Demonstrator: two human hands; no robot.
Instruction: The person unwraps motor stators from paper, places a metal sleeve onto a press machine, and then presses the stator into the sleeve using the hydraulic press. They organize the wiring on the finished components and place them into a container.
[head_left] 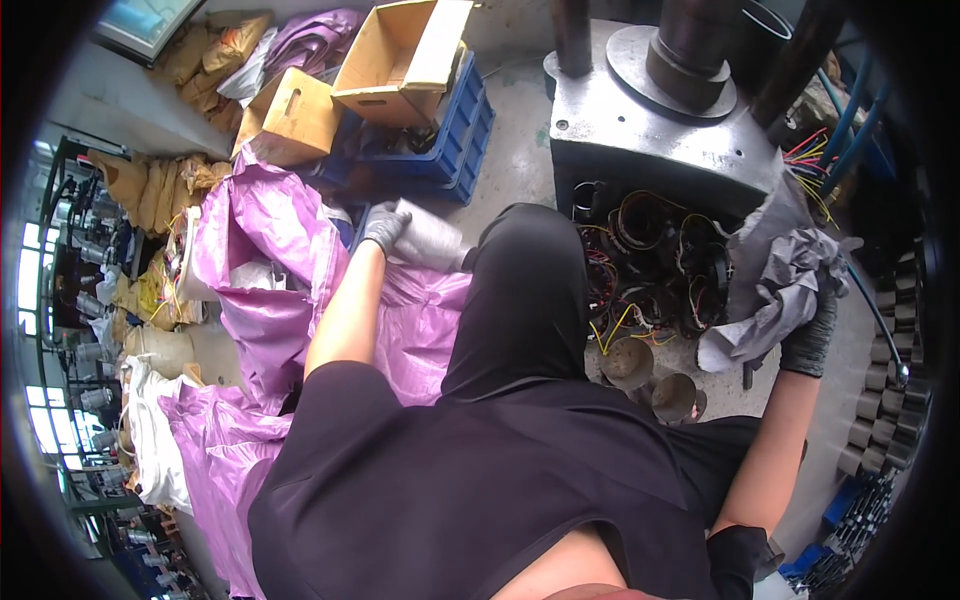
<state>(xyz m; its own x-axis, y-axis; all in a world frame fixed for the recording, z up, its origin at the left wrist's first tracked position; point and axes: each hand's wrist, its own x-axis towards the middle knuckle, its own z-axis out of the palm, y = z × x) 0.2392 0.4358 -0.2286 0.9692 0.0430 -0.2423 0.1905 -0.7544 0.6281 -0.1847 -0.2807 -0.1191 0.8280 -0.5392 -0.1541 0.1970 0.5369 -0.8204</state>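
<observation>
My left hand, in a grey glove, grips one end of a silvery metal cylinder beside my left knee. The cylinder lies tilted above pink-purple woven plastic sacking. Off to the right, my gloved right hand is closed on a crumpled grey sheet, cloth or plastic, I cannot tell which; part of that hand is hidden behind it. Left of the sheet, several wound motor stators with coloured wires sit under the press. Two open metal cylinders stand on the floor in front of them.
A heavy steel press stands ahead on the right. Blue crates carrying an open cardboard box and a wooden box are ahead on the left. Rows of metal cylinders line the far right. Blue hoses hang beside the press.
</observation>
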